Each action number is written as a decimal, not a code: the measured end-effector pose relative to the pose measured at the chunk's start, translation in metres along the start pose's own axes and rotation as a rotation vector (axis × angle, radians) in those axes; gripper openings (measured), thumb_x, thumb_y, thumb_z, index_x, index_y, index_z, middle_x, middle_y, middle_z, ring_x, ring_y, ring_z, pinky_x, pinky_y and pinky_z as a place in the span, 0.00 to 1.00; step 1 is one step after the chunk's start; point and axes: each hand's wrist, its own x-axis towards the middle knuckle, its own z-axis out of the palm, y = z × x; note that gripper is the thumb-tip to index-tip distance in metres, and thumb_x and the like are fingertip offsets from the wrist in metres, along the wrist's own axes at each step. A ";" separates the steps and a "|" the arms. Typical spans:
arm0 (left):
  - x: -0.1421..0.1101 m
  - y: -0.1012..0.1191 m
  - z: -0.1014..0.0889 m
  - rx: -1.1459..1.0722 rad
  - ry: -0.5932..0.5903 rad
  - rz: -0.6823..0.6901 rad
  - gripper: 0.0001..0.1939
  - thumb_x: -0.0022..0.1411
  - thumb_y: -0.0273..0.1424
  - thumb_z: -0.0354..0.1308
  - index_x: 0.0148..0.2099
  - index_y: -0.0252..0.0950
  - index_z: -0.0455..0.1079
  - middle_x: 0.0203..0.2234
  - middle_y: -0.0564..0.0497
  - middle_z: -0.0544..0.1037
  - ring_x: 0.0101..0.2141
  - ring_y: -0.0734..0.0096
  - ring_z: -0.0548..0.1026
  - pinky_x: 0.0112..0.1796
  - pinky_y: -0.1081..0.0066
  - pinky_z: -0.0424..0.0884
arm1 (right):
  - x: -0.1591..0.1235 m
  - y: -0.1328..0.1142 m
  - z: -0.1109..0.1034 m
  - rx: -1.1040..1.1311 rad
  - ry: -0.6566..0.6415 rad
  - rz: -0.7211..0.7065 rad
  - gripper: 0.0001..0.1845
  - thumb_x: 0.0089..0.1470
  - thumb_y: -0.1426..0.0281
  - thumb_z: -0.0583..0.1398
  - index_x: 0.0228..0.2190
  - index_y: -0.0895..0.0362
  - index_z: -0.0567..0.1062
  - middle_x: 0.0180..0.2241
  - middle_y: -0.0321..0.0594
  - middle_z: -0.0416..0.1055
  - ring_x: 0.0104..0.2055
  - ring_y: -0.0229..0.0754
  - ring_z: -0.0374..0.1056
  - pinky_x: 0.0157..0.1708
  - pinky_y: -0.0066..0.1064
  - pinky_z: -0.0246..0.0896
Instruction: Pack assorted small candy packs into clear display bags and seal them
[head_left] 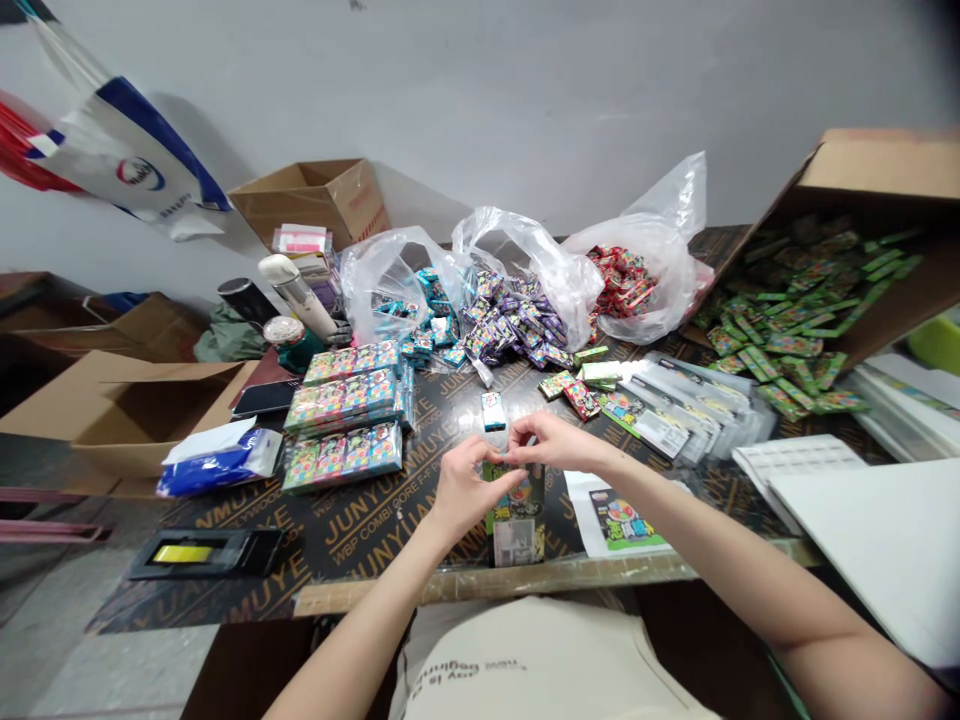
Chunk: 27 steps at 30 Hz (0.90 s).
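My left hand (474, 480) and my right hand (551, 442) meet over the table, thumbs and fingertips pinched together at the upper part of a printed plastic bag (517, 535). The bag lies flat near the table's front edge, its colourful print partly hidden under my hands. Just beyond my fingertips, a small blue-and-white box (493, 411) rests on clear plastic. Several loose small green and red boxes (579, 398) lie to the right of it. A fan of similar printed bags (667, 410) sits beyond my right forearm.
Clear bags spill blue boxes (442, 335), purple boxes (517, 320) and red boxes (621, 280) at the back. A tilted carton (892, 165) holds green boxes on the right. Wrapped stacks of boxes (345, 455) stand left, near a cutter (206, 553). A printed sheet (619, 515) lies right.
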 end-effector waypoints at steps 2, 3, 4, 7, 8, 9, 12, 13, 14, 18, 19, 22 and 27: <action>0.000 -0.002 0.004 -0.010 0.033 -0.003 0.09 0.48 0.32 0.63 0.24 0.35 0.66 0.23 0.51 0.72 0.26 0.71 0.71 0.30 0.71 0.66 | 0.001 0.003 0.000 -0.015 0.019 -0.008 0.15 0.46 0.60 0.60 0.21 0.60 0.69 0.18 0.31 0.63 0.20 0.31 0.57 0.19 0.22 0.49; 0.000 -0.002 0.005 -0.017 0.047 -0.001 0.08 0.48 0.30 0.62 0.24 0.35 0.66 0.24 0.51 0.72 0.26 0.71 0.71 0.30 0.72 0.66 | 0.002 0.005 0.000 -0.020 0.035 -0.011 0.16 0.45 0.60 0.60 0.20 0.61 0.69 0.18 0.31 0.64 0.20 0.31 0.57 0.19 0.22 0.49; 0.000 -0.002 0.005 -0.025 0.057 0.001 0.07 0.48 0.29 0.62 0.24 0.35 0.66 0.24 0.51 0.72 0.27 0.72 0.71 0.30 0.72 0.66 | 0.003 0.007 0.001 -0.022 0.052 -0.011 0.16 0.45 0.60 0.61 0.20 0.61 0.69 0.18 0.31 0.64 0.20 0.31 0.57 0.20 0.22 0.49; 0.000 -0.001 0.004 -0.047 0.063 0.002 0.06 0.49 0.28 0.61 0.24 0.35 0.67 0.24 0.51 0.73 0.27 0.72 0.71 0.30 0.72 0.66 | 0.004 0.012 0.004 0.013 0.098 -0.002 0.15 0.44 0.61 0.62 0.19 0.61 0.69 0.17 0.31 0.64 0.20 0.30 0.56 0.19 0.22 0.48; 0.000 -0.001 0.003 -0.054 0.065 -0.004 0.06 0.49 0.28 0.61 0.24 0.35 0.67 0.24 0.52 0.73 0.27 0.72 0.71 0.30 0.72 0.66 | 0.003 0.013 0.006 0.042 0.116 0.002 0.15 0.43 0.61 0.62 0.19 0.60 0.68 0.17 0.31 0.63 0.19 0.30 0.56 0.19 0.22 0.48; 0.000 -0.002 0.003 -0.064 0.067 -0.016 0.05 0.49 0.29 0.61 0.25 0.35 0.68 0.23 0.52 0.73 0.27 0.71 0.71 0.30 0.71 0.66 | 0.002 0.014 0.009 0.082 0.141 0.008 0.15 0.43 0.62 0.62 0.19 0.60 0.68 0.17 0.31 0.63 0.19 0.30 0.56 0.19 0.22 0.49; -0.003 -0.006 0.008 -0.155 0.075 -0.113 0.05 0.49 0.31 0.62 0.27 0.34 0.69 0.24 0.52 0.73 0.28 0.71 0.72 0.31 0.71 0.67 | -0.001 0.015 0.018 0.281 0.254 0.040 0.13 0.40 0.64 0.64 0.23 0.59 0.66 0.17 0.28 0.63 0.18 0.30 0.58 0.19 0.21 0.50; -0.005 -0.007 0.012 -0.221 0.073 -0.169 0.07 0.48 0.31 0.62 0.30 0.34 0.70 0.25 0.52 0.74 0.28 0.71 0.72 0.31 0.71 0.67 | -0.001 0.016 0.021 0.355 0.288 0.060 0.14 0.39 0.65 0.64 0.25 0.58 0.65 0.16 0.27 0.63 0.18 0.30 0.58 0.19 0.21 0.51; -0.008 -0.009 0.016 -0.304 0.056 -0.229 0.11 0.47 0.32 0.63 0.34 0.34 0.70 0.27 0.52 0.75 0.29 0.70 0.73 0.32 0.71 0.68 | -0.001 0.017 0.021 0.416 0.308 0.080 0.15 0.39 0.66 0.64 0.27 0.57 0.64 0.16 0.26 0.63 0.18 0.30 0.59 0.19 0.21 0.53; -0.030 -0.010 0.021 -0.549 -0.089 -0.393 0.16 0.51 0.33 0.61 0.43 0.34 0.68 0.34 0.49 0.77 0.34 0.66 0.75 0.36 0.68 0.71 | -0.005 0.035 0.000 0.293 0.392 0.116 0.14 0.47 0.65 0.58 0.36 0.56 0.65 0.23 0.33 0.71 0.24 0.36 0.67 0.26 0.28 0.61; -0.037 -0.009 0.014 -0.534 -0.103 -0.397 0.14 0.53 0.33 0.59 0.42 0.33 0.69 0.34 0.48 0.77 0.35 0.65 0.75 0.37 0.67 0.71 | -0.011 0.043 -0.012 0.152 0.469 0.111 0.14 0.49 0.64 0.56 0.38 0.56 0.66 0.26 0.37 0.72 0.28 0.38 0.68 0.29 0.30 0.62; -0.052 -0.005 -0.025 -0.298 0.004 -0.280 0.11 0.56 0.31 0.56 0.43 0.36 0.70 0.36 0.49 0.78 0.37 0.64 0.75 0.40 0.66 0.70 | -0.044 0.087 -0.056 -0.512 0.772 0.145 0.18 0.45 0.63 0.58 0.38 0.58 0.70 0.38 0.49 0.71 0.42 0.49 0.67 0.37 0.39 0.60; -0.057 -0.032 -0.094 0.355 0.179 0.047 0.19 0.58 0.26 0.52 0.52 0.42 0.65 0.47 0.48 0.73 0.49 0.61 0.69 0.51 0.60 0.63 | -0.099 0.194 -0.120 -1.158 0.646 0.556 0.29 0.37 0.57 0.62 0.41 0.62 0.71 0.34 0.63 0.70 0.37 0.64 0.67 0.23 0.40 0.55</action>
